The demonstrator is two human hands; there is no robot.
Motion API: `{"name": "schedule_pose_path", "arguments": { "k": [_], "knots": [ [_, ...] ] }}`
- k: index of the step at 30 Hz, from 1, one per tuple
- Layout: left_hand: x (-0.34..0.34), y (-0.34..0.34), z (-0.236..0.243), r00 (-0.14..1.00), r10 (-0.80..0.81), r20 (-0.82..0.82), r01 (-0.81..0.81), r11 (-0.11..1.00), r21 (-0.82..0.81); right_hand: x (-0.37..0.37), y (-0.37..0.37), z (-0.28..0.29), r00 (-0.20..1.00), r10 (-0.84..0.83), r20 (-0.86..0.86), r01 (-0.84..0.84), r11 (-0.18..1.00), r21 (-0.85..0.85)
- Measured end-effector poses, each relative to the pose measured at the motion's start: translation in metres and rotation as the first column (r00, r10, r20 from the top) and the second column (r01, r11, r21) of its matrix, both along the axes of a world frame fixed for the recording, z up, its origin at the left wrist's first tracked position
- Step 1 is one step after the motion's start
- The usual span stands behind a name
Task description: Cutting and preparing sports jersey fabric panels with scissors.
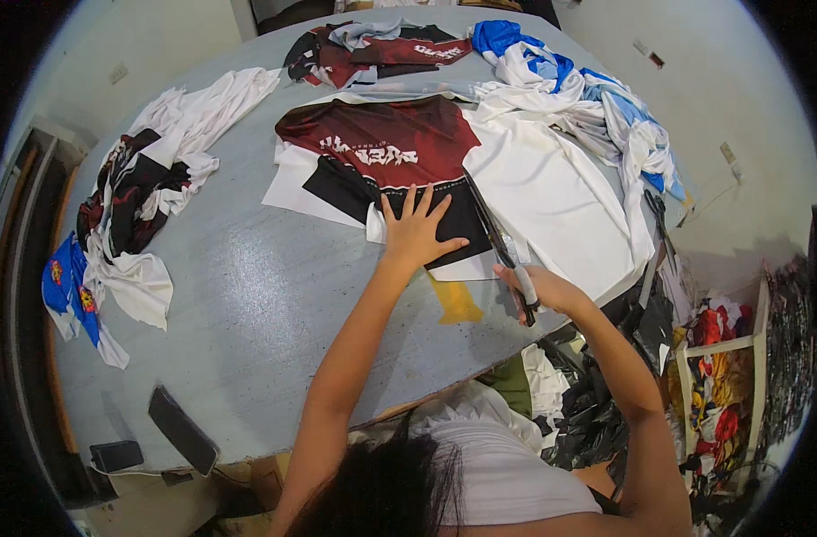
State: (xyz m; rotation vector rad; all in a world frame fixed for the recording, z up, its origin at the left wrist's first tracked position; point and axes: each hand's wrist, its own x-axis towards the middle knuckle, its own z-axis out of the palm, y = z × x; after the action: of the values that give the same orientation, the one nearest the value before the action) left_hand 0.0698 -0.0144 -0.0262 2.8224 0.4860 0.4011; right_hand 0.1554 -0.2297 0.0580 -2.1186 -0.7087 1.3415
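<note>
A dark red and black printed fabric piece lies flat on the table in front of me, with white fabric around it and spreading to its right. My left hand presses on the black part, its fingers spread wide. In my right hand is a pair of large dark scissors, the handles wrapped in something pale. The long blades point away from me along the right edge of the black part, where it meets the white fabric.
The grey table carries a white and dark fabric heap at left, a dark red heap at the back and blue-white cloth at right. A phone-like dark slab lies at the near left edge. Shelves with coloured cloth stand right.
</note>
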Motion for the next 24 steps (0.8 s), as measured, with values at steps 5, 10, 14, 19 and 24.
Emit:
{"name": "schedule_pose_path", "arguments": {
  "k": [5, 10, 14, 19, 24],
  "knots": [
    [-0.004, 0.000, -0.001, 0.997, 0.008, 0.071, -0.009, 1.000, 0.017, -0.004, -0.002, 0.002, 0.999, 0.006, -0.046, -0.006, 1.000, 0.008],
    [-0.003, -0.001, -0.003, 0.998, -0.003, 0.066, 0.002, 1.000, 0.018, -0.012, 0.005, 0.005, 0.998, 0.001, 0.062, -0.002, 1.000, 0.017],
    [-0.004, -0.004, -0.002, 0.999, 0.017, 0.044, -0.018, 1.000, 0.016, -0.017, 0.011, 0.003, 0.996, -0.054, 0.073, 0.052, 0.998, 0.030],
    [-0.005, -0.009, 0.002, 0.999, 0.037, -0.028, -0.038, 0.999, -0.010, -0.019, 0.012, 0.002, 0.995, -0.090, 0.045, 0.088, 0.995, 0.043],
    [-0.007, -0.013, 0.006, 0.991, 0.038, -0.127, -0.048, 0.995, -0.082, -0.020, 0.008, 0.000, 0.995, -0.096, -0.006, 0.096, 0.995, 0.037]
  ]
}}
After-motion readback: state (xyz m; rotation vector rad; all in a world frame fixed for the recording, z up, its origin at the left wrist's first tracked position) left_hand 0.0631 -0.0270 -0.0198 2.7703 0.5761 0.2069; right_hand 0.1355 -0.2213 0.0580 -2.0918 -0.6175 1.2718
